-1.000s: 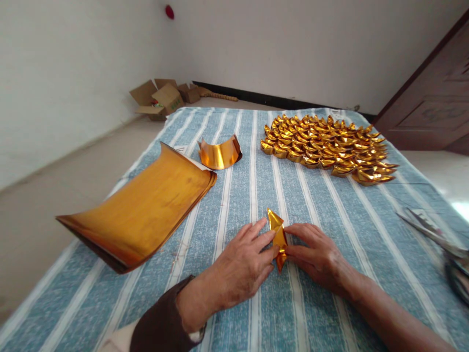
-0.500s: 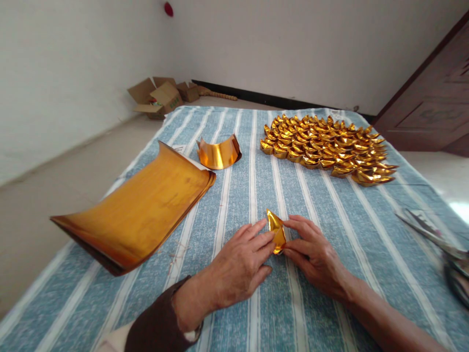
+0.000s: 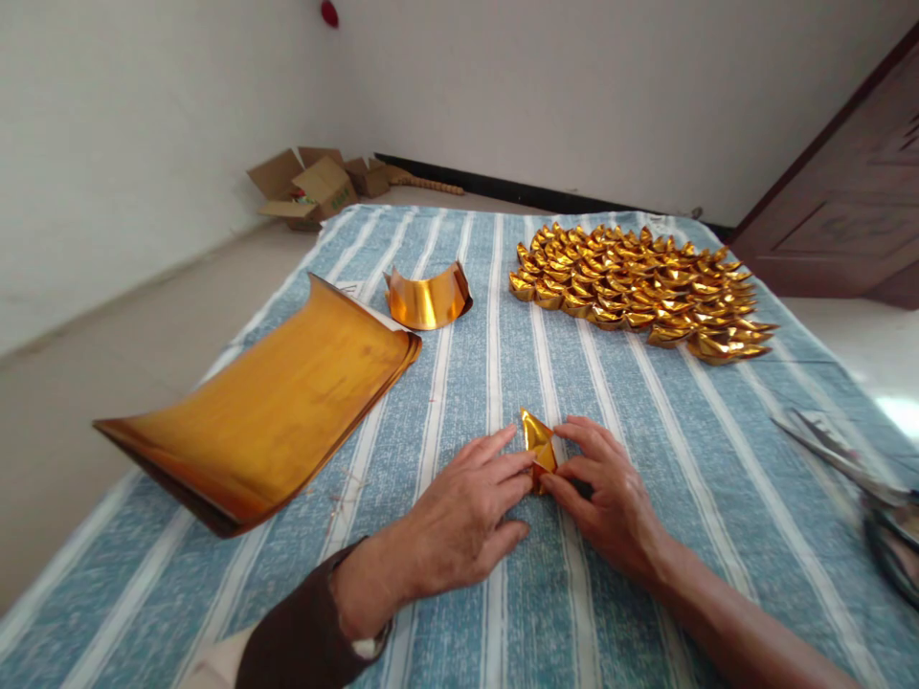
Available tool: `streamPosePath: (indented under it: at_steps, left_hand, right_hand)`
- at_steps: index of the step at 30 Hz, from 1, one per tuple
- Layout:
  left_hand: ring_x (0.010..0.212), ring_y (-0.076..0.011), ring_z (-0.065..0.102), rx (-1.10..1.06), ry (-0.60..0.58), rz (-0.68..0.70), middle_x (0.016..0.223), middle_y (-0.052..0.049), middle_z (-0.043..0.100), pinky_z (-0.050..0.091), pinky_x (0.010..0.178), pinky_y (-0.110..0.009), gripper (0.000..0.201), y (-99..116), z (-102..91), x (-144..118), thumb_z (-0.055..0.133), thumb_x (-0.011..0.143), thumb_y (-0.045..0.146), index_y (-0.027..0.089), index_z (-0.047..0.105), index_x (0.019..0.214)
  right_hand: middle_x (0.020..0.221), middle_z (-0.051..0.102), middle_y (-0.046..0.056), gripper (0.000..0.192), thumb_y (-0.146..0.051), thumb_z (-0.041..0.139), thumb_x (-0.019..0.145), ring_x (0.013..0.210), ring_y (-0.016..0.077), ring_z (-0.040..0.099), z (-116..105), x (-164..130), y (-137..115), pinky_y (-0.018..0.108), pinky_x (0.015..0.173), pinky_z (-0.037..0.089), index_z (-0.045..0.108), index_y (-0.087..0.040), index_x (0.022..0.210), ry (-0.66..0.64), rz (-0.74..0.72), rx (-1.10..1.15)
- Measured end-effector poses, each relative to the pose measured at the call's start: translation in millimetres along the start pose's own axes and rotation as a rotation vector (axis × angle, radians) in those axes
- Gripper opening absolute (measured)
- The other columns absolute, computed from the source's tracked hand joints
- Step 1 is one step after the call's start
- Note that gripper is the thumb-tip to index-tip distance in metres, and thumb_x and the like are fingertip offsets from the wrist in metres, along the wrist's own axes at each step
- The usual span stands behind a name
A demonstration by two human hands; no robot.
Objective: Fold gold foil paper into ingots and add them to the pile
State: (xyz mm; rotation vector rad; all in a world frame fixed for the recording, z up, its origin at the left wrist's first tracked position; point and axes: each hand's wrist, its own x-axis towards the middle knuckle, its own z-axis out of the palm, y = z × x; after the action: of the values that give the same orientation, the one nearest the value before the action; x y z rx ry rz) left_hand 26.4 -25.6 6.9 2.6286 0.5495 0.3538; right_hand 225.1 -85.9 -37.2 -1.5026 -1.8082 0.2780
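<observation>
A small piece of folded gold foil paper point(image 3: 538, 440) lies on the cloth between my hands, pointed at its far end. My right hand point(image 3: 610, 488) pinches its right side, thumb at the near end and index finger higher up. From the left, my left hand point(image 3: 463, 512) rests its outstretched fingertips against the paper's edge; these fingers are apart and grip nothing. Part of the near end is hidden by fingers. Farther off, on the right, stand rows of folded gold foil ingots point(image 3: 632, 287).
A stack of large gold foil sheets point(image 3: 265, 407) lies at left, with a smaller curved stack point(image 3: 429, 299) beyond it. Scissors point(image 3: 854, 478) lie at the right edge. A striped cloth point(image 3: 466, 402) covers the table. Cardboard boxes point(image 3: 326, 188) stand on the floor behind.
My right thumb has shifted left and inward over the near end of the foil paper, folding that end. My left hand has barely moved.
</observation>
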Motion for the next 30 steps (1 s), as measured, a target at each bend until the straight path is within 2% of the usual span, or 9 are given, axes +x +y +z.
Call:
streamPosePath:
  at_steps: [5,7,10,17,23,30]
  left_hand:
    - [0.131,-0.033,0.046,-0.024,0.008,0.046,0.12,-0.012,0.064,0.036,0.11,-0.057,0.025,-3.5,-2.0,0.8,0.064,0.082,0.021,0.015,0.063,0.106]
    - [0.129,-0.0321,0.048,-0.034,-0.004,0.05,0.121,-0.012,0.064,0.033,0.112,-0.057,0.028,-3.6,-3.1,0.9,0.064,0.082,0.021,0.015,0.062,0.11]
    - [0.134,-0.0351,0.042,-0.045,-0.015,0.022,0.125,-0.014,0.062,0.033,0.112,-0.059,0.035,-3.3,-4.3,-0.1,0.067,0.08,0.023,0.013,0.062,0.114]
    - [0.139,-0.0368,0.034,-0.094,-0.034,0.008,0.13,-0.014,0.059,0.032,0.112,-0.058,0.036,-6.0,-6.4,-0.5,0.065,0.079,0.018,0.013,0.06,0.114]
    - [0.133,-0.0301,0.045,-0.14,-0.035,0.038,0.126,-0.01,0.062,0.027,0.115,-0.055,0.037,-8.5,-8.3,4.1,0.06,0.081,0.015,0.015,0.057,0.118]
    - [0.129,-0.0279,0.049,-0.111,-0.059,0.027,0.128,-0.01,0.061,0.026,0.116,-0.053,0.034,-8.5,-5.6,5.1,0.063,0.081,0.015,0.016,0.06,0.114]
  right_hand:
    - [0.115,0.063,0.009,0.022,-0.025,0.06,0.088,0.12,0.0291,0.051,1.8,-0.4,-2.0,0.052,0.097,0.044,0.067,-0.02,0.068,0.023,0.026,-0.003]
    - [0.115,0.064,0.01,0.021,-0.024,0.061,0.087,0.119,0.029,0.052,2.8,-0.6,-2.2,0.052,0.097,0.044,0.066,-0.019,0.067,0.033,0.031,0.0]
    - [0.115,0.064,0.01,0.02,-0.024,0.062,0.086,0.118,0.0286,0.053,4.1,-0.9,-2.0,0.051,0.098,0.043,0.067,-0.019,0.068,0.048,0.038,0.004]
    - [0.114,0.066,0.011,0.018,-0.022,0.064,0.083,0.118,0.0287,0.055,3.6,-0.5,-1.9,0.048,0.097,0.044,0.066,-0.019,0.066,0.038,0.048,-0.038]
    - [0.114,0.066,0.01,0.017,-0.021,0.065,0.083,0.117,0.0286,0.056,3.3,0.2,-1.6,0.047,0.097,0.045,0.065,-0.02,0.066,0.032,0.047,-0.054]
    - [0.113,0.067,0.011,0.017,-0.02,0.066,0.082,0.116,0.0297,0.057,3.2,1.5,-2.0,0.049,0.096,0.045,0.064,-0.018,0.065,0.03,0.039,-0.065]
